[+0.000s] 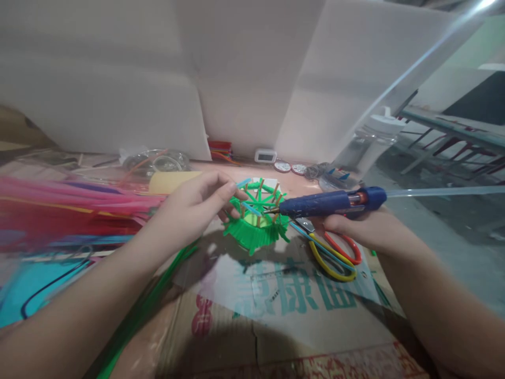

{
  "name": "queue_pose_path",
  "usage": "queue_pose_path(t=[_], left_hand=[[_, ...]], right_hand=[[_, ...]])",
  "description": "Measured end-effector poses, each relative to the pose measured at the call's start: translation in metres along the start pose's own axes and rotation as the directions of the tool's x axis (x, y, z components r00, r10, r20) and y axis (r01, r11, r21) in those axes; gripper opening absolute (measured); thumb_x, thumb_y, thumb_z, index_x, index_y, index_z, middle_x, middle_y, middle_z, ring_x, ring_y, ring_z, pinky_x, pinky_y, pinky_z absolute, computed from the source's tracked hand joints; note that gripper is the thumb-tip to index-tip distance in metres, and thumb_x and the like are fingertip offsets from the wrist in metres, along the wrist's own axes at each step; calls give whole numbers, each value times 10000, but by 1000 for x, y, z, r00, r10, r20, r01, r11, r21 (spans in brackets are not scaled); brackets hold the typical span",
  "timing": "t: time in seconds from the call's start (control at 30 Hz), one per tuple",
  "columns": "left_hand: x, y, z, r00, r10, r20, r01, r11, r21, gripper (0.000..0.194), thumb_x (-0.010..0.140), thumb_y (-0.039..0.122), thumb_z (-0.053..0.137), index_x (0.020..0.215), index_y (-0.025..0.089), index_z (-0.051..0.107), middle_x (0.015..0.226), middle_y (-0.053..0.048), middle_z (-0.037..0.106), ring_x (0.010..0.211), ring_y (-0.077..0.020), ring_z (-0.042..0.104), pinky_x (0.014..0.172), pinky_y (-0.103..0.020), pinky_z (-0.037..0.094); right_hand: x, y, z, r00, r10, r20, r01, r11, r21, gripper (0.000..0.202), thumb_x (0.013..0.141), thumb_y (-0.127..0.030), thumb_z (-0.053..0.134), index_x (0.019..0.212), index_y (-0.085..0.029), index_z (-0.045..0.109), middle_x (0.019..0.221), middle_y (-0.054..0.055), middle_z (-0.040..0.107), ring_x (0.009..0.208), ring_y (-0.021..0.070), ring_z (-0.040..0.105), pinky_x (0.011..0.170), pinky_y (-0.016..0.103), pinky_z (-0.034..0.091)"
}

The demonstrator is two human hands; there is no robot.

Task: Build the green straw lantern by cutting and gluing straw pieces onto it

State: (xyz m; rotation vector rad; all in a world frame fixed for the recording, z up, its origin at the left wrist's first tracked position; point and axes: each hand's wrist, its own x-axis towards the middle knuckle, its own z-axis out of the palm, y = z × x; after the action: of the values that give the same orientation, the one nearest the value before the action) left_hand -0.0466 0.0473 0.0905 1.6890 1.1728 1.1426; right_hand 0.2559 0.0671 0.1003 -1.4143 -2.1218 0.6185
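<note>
My left hand [207,200] has its fingers closed in a pinch on a light blue strip [251,208] at the left side of a round green craft piece [258,234]. Brown upright sticks and green spokes show inside the piece. My right hand [355,229] is wrapped round a dark blue glue gun [323,204], whose metal tip points left, close to the blue strip. A clear glue stick [442,191] juts from the gun's back end. Scissors [333,255] with yellow and red handles lie below the gun.
Printed cardboard [221,347] covers the front. Pink and red stems [79,210] are piled at the left, green stems [145,300] beside my left forearm. Behind stand a small white clock [265,156], a clear bottle [374,142] and white panels [244,68].
</note>
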Motion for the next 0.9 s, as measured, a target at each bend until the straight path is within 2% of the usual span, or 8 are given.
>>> queue_pose_path(t=[0.27,0.43,0.6,0.9], left_hand=[[1,1,3,1000,3,18,-3,999,-42,246,936,387,558,843,163,594,725,0,642,646,-133,668,596,-235,522],[1,1,4,1000,1,28,0,999,-51,239,933,375,561,818,165,579,705,11,626,639,-129,662,595,-231,512],[2,1,4,999,12,32,-10,998,-56,224,939,353,548,816,168,574,685,14,625,628,-124,652,586,-224,500],[1,3,5,999,19,29,-18,999,-39,232,933,359,554,800,171,571,689,16,612,638,-124,651,591,-223,499]], right_hand=[[1,-4,3,992,-123,-1,123,992,16,396,717,-588,700,928,-259,767,756,22,732,821,281,711,691,384,594],[2,-7,5,992,-129,8,128,990,55,361,726,-544,724,953,-265,758,817,20,754,881,289,717,689,383,607],[3,-11,7,987,-163,-13,163,983,80,426,703,-602,717,969,-271,759,811,15,753,904,295,716,756,423,608],[2,-4,11,991,-125,-43,129,986,105,439,684,-634,730,916,-264,771,924,30,773,882,301,725,811,453,605]])
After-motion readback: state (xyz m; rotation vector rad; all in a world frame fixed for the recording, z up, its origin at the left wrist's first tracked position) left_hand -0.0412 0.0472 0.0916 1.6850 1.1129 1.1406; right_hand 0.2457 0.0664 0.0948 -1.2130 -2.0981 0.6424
